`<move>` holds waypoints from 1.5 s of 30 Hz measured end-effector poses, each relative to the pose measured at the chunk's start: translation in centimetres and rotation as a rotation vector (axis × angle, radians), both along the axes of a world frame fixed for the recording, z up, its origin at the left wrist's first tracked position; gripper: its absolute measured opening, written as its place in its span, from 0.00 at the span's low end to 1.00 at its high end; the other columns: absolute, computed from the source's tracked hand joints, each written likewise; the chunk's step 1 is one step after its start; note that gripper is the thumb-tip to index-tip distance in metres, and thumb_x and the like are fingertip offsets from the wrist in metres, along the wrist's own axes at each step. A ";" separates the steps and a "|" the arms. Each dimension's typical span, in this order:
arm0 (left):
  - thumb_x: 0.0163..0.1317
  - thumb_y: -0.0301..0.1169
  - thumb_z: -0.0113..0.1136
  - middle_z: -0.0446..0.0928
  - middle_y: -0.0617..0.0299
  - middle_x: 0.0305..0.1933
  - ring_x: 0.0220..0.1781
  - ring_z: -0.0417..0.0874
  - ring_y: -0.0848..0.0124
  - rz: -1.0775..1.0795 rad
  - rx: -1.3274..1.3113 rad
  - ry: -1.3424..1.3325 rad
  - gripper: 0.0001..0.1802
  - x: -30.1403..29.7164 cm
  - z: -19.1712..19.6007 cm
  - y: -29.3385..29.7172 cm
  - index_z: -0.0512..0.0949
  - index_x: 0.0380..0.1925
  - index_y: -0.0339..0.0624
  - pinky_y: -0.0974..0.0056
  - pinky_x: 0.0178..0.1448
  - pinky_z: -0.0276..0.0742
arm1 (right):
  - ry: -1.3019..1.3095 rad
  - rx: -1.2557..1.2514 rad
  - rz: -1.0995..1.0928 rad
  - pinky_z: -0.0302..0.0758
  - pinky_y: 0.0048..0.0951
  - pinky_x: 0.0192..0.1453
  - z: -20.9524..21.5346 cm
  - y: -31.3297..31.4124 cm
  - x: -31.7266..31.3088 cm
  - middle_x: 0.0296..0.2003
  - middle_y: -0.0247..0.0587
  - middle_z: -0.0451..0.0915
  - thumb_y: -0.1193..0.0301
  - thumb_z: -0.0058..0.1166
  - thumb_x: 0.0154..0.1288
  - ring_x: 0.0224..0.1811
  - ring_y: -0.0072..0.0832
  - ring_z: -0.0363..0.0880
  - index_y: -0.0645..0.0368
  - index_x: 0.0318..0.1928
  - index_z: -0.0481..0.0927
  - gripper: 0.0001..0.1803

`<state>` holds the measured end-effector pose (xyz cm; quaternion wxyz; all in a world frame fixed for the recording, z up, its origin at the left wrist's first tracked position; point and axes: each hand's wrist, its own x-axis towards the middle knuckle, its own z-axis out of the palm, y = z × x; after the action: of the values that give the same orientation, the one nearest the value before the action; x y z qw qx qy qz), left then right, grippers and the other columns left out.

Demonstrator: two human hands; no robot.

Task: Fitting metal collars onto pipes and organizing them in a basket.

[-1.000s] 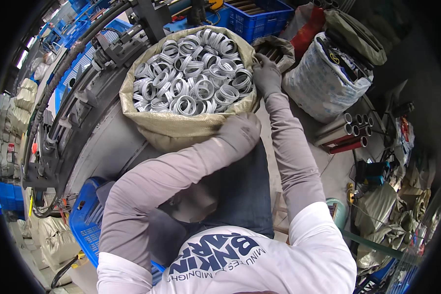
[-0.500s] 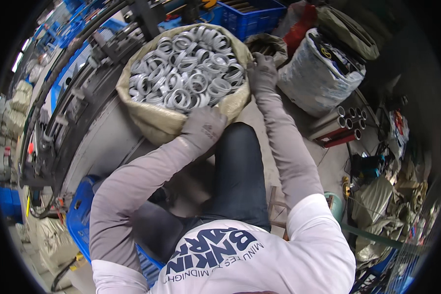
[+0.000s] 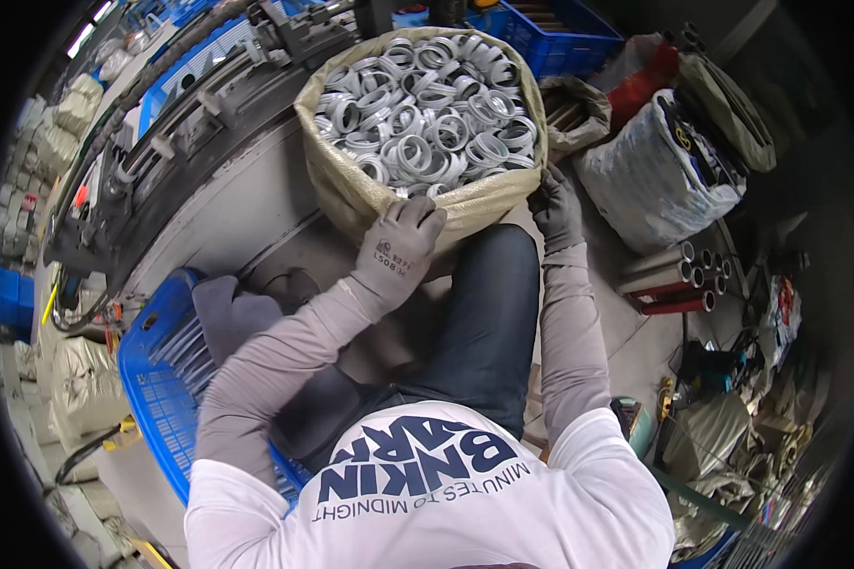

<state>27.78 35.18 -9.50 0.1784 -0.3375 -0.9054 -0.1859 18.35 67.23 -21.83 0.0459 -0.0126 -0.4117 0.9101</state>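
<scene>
In front of me stands a beige woven sack (image 3: 351,194) with its top folded outward, filled with silvery metal rings (image 3: 427,114). My left hand (image 3: 399,242), in a grey glove, is closed over the near rim of the sack, with the fingers curled onto the fold. At the right side of the same rim, my right hand (image 3: 555,209), also gloved, pinches the sack's edge. The rings lie in a loose heap up to the rim.
Machine rails (image 3: 199,142) run along the left. A blue plastic basket (image 3: 161,408) sits by my left leg. Behind the sack is a blue crate (image 3: 565,47). To the right stand a white sack (image 3: 645,190), a smaller open sack (image 3: 588,119) and several metal tubes (image 3: 664,275).
My right hand has shifted from the sack's far right side to its near right rim. The left hand stays on the near rim. The whole view has swung, so the sack appears further right.
</scene>
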 end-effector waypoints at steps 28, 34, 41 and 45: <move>0.62 0.25 0.71 0.86 0.56 0.36 0.36 0.89 0.69 0.619 1.534 -0.790 0.09 -0.3 -9.3 -2.6 0.83 0.40 0.35 0.61 0.42 0.86 | 1.567 1.861 0.141 0.75 0.41 0.70 15.2 -28.4 -9.9 0.62 0.41 0.83 0.71 0.64 0.59 0.71 0.45 0.75 0.49 0.56 0.88 0.22; 0.70 0.27 0.61 0.84 0.50 0.45 0.45 0.90 0.57 0.030 2.420 -0.810 0.09 0.7 -11.9 -4.9 0.79 0.46 0.33 0.53 0.54 0.93 | 1.117 2.107 0.820 0.84 0.44 0.54 16.4 -38.8 -14.8 0.45 0.50 0.89 0.64 0.62 0.57 0.49 0.45 0.89 0.53 0.48 0.90 0.18; 0.72 0.34 0.60 0.85 0.53 0.50 0.51 0.89 0.53 0.591 1.929 -0.930 0.11 -0.9 -8.3 -8.2 0.80 0.48 0.39 0.52 0.60 0.87 | 0.841 2.315 0.799 0.87 0.46 0.51 14.3 -43.8 -12.9 0.55 0.43 0.89 0.62 0.65 0.69 0.52 0.42 0.90 0.49 0.59 0.87 0.20; 0.71 0.29 0.62 0.87 0.56 0.42 0.44 0.91 0.61 0.748 1.244 -0.454 0.09 -6.9 -13.3 -11.1 0.80 0.47 0.37 0.59 0.48 0.87 | 1.020 2.349 0.652 0.82 0.48 0.60 14.6 -44.2 -8.0 0.58 0.42 0.86 0.67 0.63 0.68 0.61 0.45 0.86 0.49 0.62 0.85 0.22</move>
<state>20.89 24.07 -22.78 0.1964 0.2009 -0.7023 -0.6541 10.30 23.02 -7.20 -0.0415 0.4753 -0.8714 -0.1141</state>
